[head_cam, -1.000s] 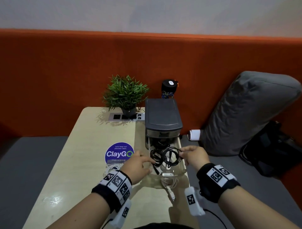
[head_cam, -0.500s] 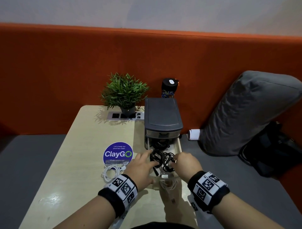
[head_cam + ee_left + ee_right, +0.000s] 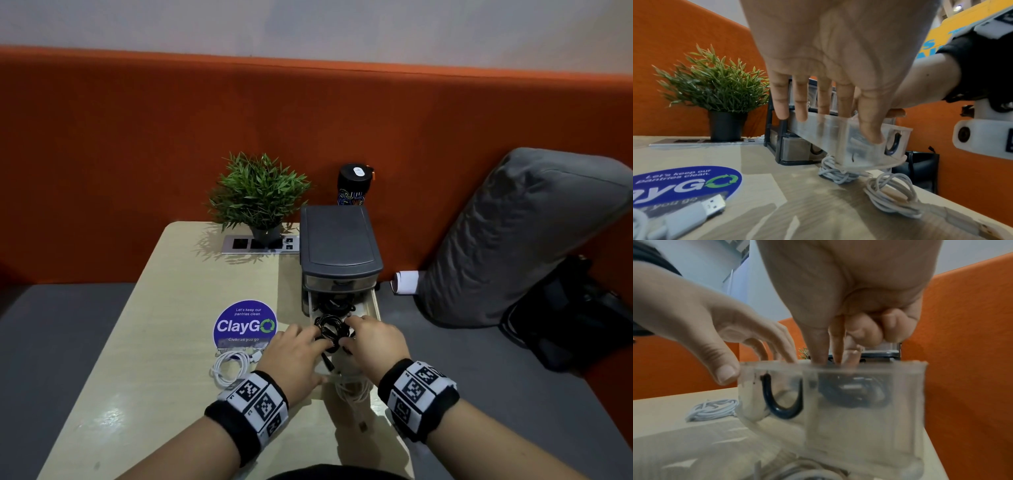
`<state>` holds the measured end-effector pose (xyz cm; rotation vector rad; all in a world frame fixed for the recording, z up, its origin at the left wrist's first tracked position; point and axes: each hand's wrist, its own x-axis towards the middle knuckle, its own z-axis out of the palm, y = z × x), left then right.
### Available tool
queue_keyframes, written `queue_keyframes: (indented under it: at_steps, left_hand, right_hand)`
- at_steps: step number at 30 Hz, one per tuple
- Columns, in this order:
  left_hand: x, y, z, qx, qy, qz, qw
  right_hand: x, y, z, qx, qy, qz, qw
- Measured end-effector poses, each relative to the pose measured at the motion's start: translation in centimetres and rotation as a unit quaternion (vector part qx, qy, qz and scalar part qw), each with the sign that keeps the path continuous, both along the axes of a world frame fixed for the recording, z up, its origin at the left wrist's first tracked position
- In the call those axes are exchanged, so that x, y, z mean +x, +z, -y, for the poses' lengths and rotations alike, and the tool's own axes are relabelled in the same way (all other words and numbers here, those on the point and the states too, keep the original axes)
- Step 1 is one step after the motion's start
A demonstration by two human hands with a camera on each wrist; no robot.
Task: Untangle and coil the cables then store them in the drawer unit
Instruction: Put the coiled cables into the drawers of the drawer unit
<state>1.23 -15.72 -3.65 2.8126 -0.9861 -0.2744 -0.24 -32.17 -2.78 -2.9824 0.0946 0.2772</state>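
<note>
A grey drawer unit stands on the table with its clear drawer pulled out toward me. A coiled black cable lies in that drawer, dimly visible through the clear front wall. My left hand reaches over the drawer's left wall with straight fingers resting on the coil, thumb outside the wall. My right hand dips thumb and forefinger into the drawer and pinches the coil, its other fingers curled. A coiled white cable lies on the table left of the drawer.
More white cable coils lie on the table under and before the open drawer. A potted plant, a socket strip and a black bottle stand at the back. A round ClayGo sticker marks the table. A grey cushion lies to the right.
Both hands have moved closer together and lower, bringing the black coil down into the open drawer. The coil now looks bunched tighter than a second ago.
</note>
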Motion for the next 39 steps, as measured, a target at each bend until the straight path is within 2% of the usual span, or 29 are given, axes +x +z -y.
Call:
queue_keyframes:
  at_steps: [6,8,11,13,16,19,23,29,33,35,39]
  left_hand:
    - [0.6,0.6,0.2,-0.056,0.044,-0.046,0.996]
    - [1.0,0.7,0.2,-0.044,0.045,-0.076,0.995]
    - [1.1,1.2,0.4,-0.026,0.023,-0.092,0.995]
    - [0.9,1.7,0.6,-0.013,0.008,-0.099,0.995]
    - [1.0,1.6,0.8,0.017,-0.019,-0.085,0.996]
    - [1.7,1.2,0.7,0.052,-0.050,-0.067,0.995]
    - [2.1,1.1,0.5,0.096,-0.073,-0.041,0.992]
    - [2.4,1.0,0.1,0.060,-0.067,-0.033,0.995]
    - [2.6,1.0,0.1,0.029,-0.063,-0.035,0.997]
    - [2.8,1.0,0.1,0.019,-0.063,-0.032,0.997]
    - [3.3,1.7,0.2,-0.018,-0.037,-0.041,0.998]
  right_hand:
    - [-1.1,0.7,1.4,0.087,-0.029,0.021,0.996]
    - [-2.0,0.6,2.3,0.116,0.007,0.027,0.993]
    - [-3.6,0.2,3.4,0.064,0.115,0.010,0.991]
    - [-4.2,-0.5,3.6,0.010,0.105,0.005,0.994]
    - [-3.7,-1.1,3.6,-0.001,0.069,0.017,0.997]
    - [-2.4,-0.9,4.2,-0.011,0.103,-0.008,0.995]
    - [-0.1,1.0,4.3,-0.083,0.143,-0.036,0.986]
    - [1.4,1.4,4.0,-0.144,0.179,-0.017,0.973]
    - [2.1,2.4,3.3,-0.145,0.185,0.009,0.972]
    - [2.3,2.9,3.3,-0.141,0.178,-0.022,0.973]
    - [2.6,3.6,3.5,-0.122,0.179,-0.029,0.976]
